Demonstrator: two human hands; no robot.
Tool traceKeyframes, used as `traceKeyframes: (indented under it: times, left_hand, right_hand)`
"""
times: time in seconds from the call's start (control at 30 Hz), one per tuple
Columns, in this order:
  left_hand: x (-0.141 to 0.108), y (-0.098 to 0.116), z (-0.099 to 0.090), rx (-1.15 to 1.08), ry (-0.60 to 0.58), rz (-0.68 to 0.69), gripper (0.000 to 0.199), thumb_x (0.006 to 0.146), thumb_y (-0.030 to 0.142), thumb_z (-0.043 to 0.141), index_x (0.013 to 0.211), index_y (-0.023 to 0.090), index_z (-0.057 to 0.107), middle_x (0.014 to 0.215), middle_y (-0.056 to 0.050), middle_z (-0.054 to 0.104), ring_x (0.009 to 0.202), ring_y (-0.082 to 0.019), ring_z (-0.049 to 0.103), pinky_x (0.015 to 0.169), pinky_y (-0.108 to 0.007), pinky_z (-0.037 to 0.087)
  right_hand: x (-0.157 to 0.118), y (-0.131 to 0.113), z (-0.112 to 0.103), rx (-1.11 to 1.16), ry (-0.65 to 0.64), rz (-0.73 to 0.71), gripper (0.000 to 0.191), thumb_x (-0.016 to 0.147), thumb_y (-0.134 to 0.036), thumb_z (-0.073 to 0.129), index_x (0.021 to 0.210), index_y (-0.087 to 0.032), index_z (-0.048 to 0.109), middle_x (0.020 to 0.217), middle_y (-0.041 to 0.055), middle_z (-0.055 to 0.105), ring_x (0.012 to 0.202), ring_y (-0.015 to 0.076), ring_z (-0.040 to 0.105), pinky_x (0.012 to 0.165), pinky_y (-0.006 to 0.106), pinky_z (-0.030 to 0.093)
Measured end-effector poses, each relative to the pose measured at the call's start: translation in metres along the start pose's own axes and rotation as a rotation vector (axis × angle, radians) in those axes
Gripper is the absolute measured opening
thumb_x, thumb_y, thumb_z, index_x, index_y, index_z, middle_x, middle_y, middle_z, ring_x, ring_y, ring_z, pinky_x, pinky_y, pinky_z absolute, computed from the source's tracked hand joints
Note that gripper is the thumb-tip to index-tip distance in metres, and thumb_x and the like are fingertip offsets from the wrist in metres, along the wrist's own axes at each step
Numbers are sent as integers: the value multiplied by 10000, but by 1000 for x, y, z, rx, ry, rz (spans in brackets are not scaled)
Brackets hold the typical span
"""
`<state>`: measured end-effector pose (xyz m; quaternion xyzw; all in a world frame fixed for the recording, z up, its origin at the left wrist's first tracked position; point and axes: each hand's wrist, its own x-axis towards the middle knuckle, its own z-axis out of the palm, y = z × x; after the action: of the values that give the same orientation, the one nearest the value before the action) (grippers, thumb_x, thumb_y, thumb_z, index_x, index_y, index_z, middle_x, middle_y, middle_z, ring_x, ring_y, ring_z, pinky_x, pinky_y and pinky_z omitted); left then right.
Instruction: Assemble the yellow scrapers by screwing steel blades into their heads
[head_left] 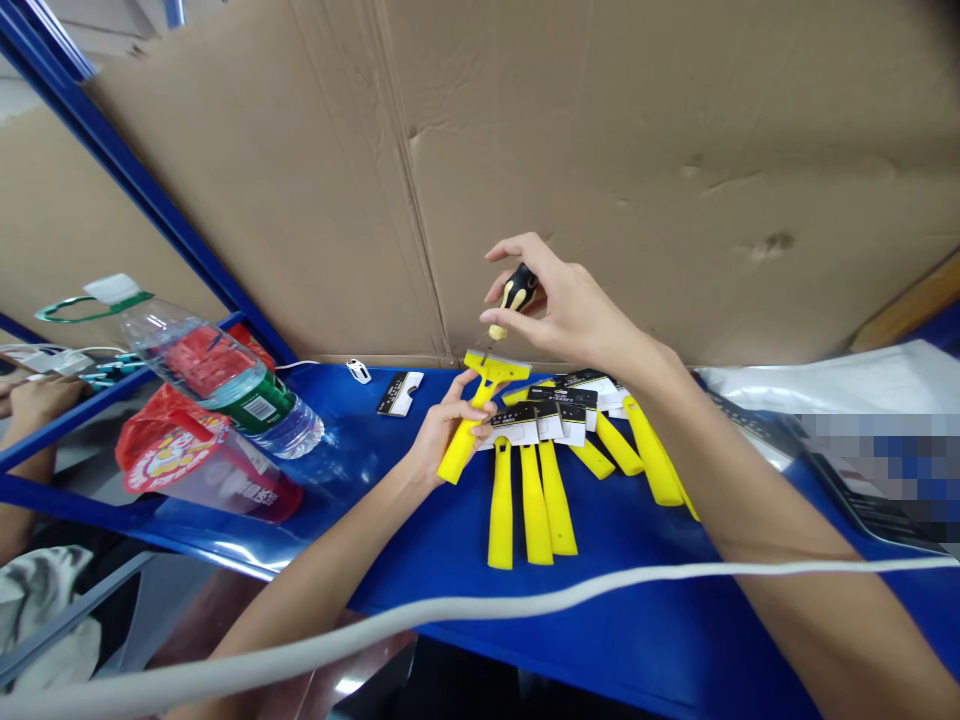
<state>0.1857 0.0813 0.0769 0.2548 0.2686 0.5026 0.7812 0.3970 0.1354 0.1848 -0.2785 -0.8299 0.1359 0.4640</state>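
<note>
My left hand is closed around the handle of a yellow scraper, its wide head tilted up and away from me. Above that head, my right hand curls its fingers and thumb about a black and cream screwdriver. The screwdriver's shaft points down at the scraper's head; whether the tip touches a screw is too small to tell. Several more yellow scrapers lie side by side just right of my left hand, their heads covered by black and white cards.
A large water bottle and a red-lidded plastic jug stand at the left. A loose card and a small white object lie near the cardboard wall. A white cable crosses in front. Another person's hand shows at far left.
</note>
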Motion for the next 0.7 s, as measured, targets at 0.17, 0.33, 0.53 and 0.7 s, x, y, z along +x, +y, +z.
traceKeyframes:
  times: [0.17, 0.33, 0.53, 0.7]
  left_hand:
    - [1, 0, -2, -43, 16, -3, 1003, 628, -134, 667, 1505, 343, 574, 1341, -85, 699, 739, -57, 672, 505, -107, 433]
    - [1, 1, -3, -44, 4, 1, 990, 628, -125, 669, 1499, 338, 586, 1391, -87, 694, 741, -49, 678, 517, -107, 444]
    - [1, 3, -3, -47, 8, 5, 993, 634, -135, 692, 1496, 346, 587, 1371, -84, 694, 745, -47, 678, 523, -101, 445]
    - [0, 3, -1, -37, 16, 6, 1003, 634, -128, 678, 1507, 355, 575, 1390, -77, 695, 749, -53, 672, 520, -105, 437]
  right_hand:
    - [0, 2, 0, 41, -23, -22, 501, 925, -284, 753, 1389, -263, 563, 1334, 122, 755, 1090, 302, 759, 885, 511, 668]
    - [0, 3, 0, -68, 20, -29, 486, 924, -328, 798, 1355, -249, 587, 1243, 114, 788, 1017, 304, 741, 818, 494, 652]
    - [0, 0, 1, 49, -32, 2, 498, 940, -326, 766, 1390, -283, 556, 1324, 114, 750, 1075, 309, 760, 877, 509, 664]
    - [1, 0, 2, 18, -6, 3, 501, 933, -347, 798, 1363, -291, 548, 1178, 80, 782, 981, 301, 759, 891, 540, 655]
